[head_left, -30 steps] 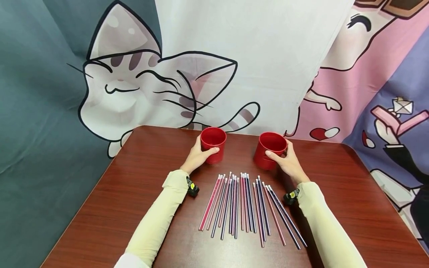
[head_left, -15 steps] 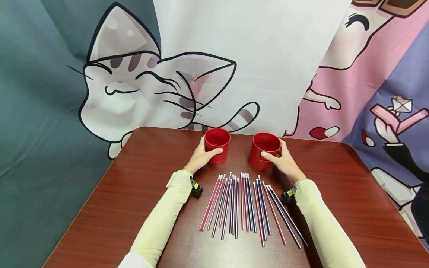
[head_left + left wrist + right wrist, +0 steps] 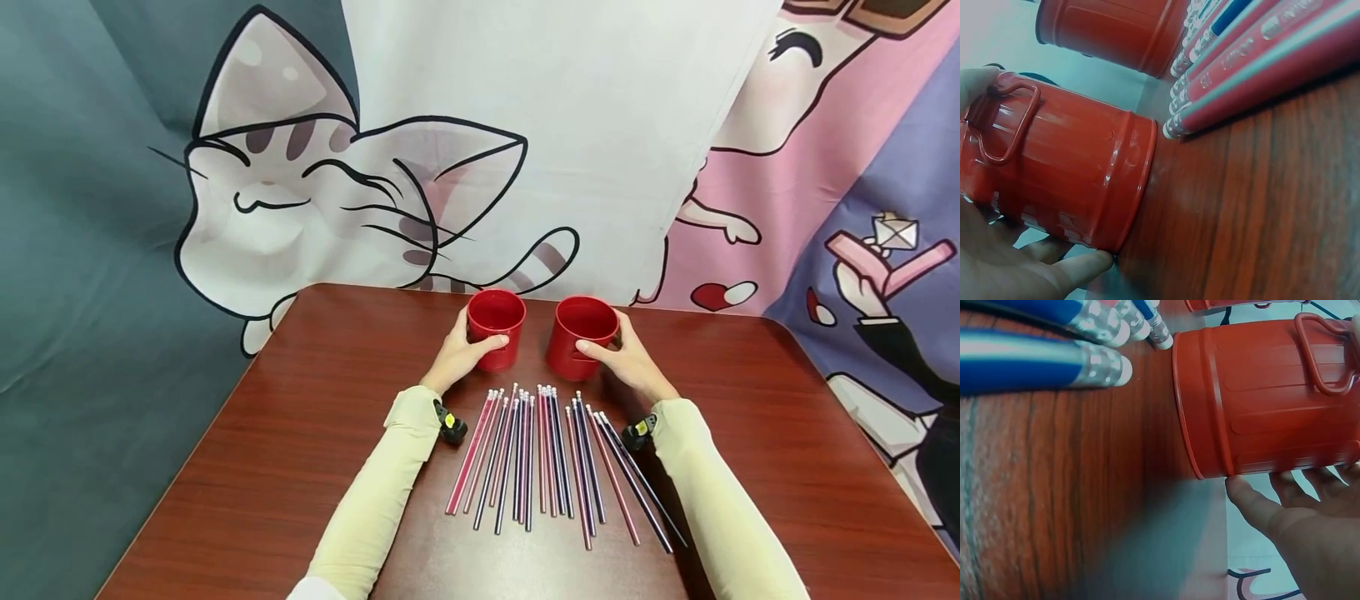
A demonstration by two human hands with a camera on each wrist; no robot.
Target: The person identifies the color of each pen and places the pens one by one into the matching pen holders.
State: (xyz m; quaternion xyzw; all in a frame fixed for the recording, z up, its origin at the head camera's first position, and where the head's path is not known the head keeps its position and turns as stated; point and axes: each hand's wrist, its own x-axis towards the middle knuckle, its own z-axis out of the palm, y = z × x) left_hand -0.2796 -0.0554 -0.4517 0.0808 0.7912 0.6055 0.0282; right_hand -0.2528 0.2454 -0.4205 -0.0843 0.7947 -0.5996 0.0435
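Note:
Two small red metal pails stand upright at the back of the table, a narrow gap between them. My left hand (image 3: 454, 354) grips the left pail (image 3: 506, 358) from its outer side, thumb across the front and fingers mostly hidden behind. In the left wrist view a wire handle shows on this pail's wall (image 3: 1072, 150). My right hand (image 3: 633, 362) holds the right pail (image 3: 562, 350) the same way, its thumb near the front handle. Several red and dark blue pencils (image 3: 470, 454) lie fanned out in front, their white eraser ends toward the pails.
The brown wooden table (image 3: 285, 417) runs past both forearms on either side. Right behind its far edge hangs a printed curtain (image 3: 637, 125) with cartoon figures. A small black camera is strapped on each wrist, close to the outer pencils.
Both hands have moved inward with their pails, the left one rightward and the right one leftward, so the gap between the pails has narrowed. The pencils lie as before.

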